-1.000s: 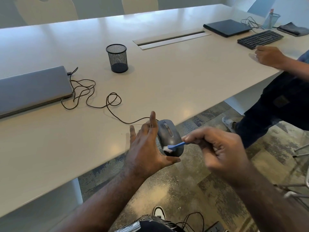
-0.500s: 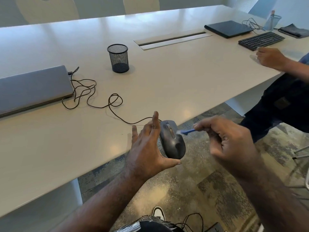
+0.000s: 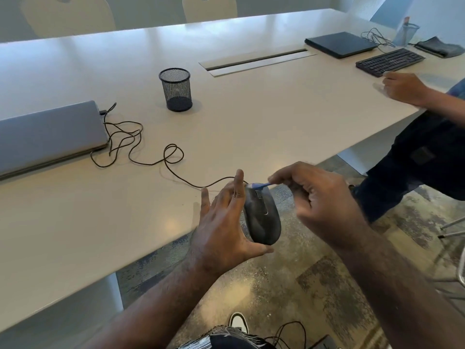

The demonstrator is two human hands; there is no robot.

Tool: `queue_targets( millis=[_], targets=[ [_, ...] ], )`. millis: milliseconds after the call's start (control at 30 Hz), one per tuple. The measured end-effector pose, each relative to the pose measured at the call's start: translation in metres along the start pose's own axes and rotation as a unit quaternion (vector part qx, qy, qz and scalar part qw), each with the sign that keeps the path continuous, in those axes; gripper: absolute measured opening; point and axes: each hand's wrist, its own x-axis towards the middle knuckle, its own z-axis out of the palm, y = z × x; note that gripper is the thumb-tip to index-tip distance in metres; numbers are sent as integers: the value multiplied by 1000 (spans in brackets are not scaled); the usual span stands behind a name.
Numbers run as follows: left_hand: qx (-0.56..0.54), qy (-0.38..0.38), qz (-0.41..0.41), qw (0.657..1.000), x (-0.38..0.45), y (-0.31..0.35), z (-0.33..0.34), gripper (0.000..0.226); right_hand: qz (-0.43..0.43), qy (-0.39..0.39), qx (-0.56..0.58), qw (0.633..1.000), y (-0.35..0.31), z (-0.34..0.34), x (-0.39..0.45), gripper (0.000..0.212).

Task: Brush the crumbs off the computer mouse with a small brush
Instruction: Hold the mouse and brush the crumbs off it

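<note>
A dark grey wired computer mouse (image 3: 263, 219) is held just past the table's front edge, above the floor, its top turned toward me. My left hand (image 3: 224, 227) grips it between thumb and fingers. My right hand (image 3: 317, 200) pinches a small blue brush (image 3: 260, 185) whose pale bristles touch the mouse's front end near the scroll wheel. The mouse's thin cable (image 3: 156, 157) trails in loops across the white table (image 3: 251, 117) to a closed grey laptop (image 3: 47, 137). No crumbs are visible at this size.
A black mesh pen cup (image 3: 176, 89) stands mid-table. A black laptop (image 3: 339, 44) and a black keyboard (image 3: 390, 62) lie at the far right, where another person's hand (image 3: 402, 88) rests. Chairs stand behind the table. My shoe (image 3: 239, 322) and patterned floor show below.
The brush has travelled from the mouse's rear end up along its top to the front end near the wheel. My left hand has kept its hold on the mouse.
</note>
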Motion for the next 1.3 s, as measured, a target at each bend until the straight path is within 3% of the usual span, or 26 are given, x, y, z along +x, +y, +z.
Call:
queue_targets(
  millis=[233, 533, 733, 900, 1067, 1300],
  targets=[
    [11, -1, 0, 1000, -1, -4, -2, 152, -33, 26, 32, 999, -1, 1, 10, 28],
    [5, -6, -7, 1000, 1, -9, -3, 155, -34, -128, 91, 987, -8, -8, 4, 37],
    [12, -12, 0, 1000, 1, -5, -2, 153, -25, -11, 55, 998, -4, -10, 10, 30],
    [10, -16, -5, 1000, 1, -7, -1, 152, -21, -67, 51, 996, -5, -6, 5, 31],
    [21, -14, 8, 1000, -1, -6, 1, 151, -10, 21, 23, 999, 5, -11, 12, 32],
    [25, -11, 18, 999, -2, -6, -2, 151, 4, -28, -11, 1000, 11, -10, 10, 35]
  ],
)
